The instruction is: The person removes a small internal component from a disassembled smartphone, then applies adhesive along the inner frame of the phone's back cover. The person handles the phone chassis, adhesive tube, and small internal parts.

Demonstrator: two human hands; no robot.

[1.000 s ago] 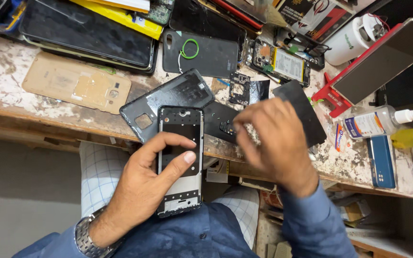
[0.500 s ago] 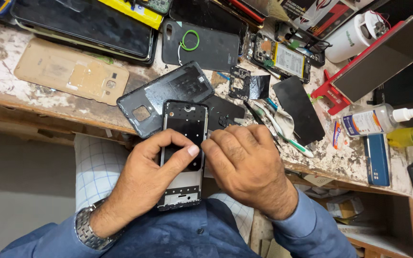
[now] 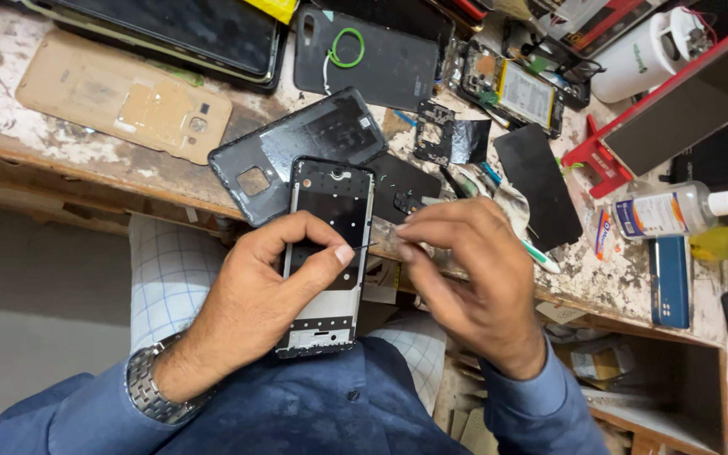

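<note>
Left hand grips phone frame; right hand pinches thin tool.

phone frame: black, stripped, face-up, lengthwise | thin pin: level, at frame's right edge

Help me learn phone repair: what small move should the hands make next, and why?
Probably ease the thin tool in along the right edge of the phone frame. The right hand pinches it with its tip just at that edge, and the left hand grips the frame, thumb across its face, steadying it.
</note>
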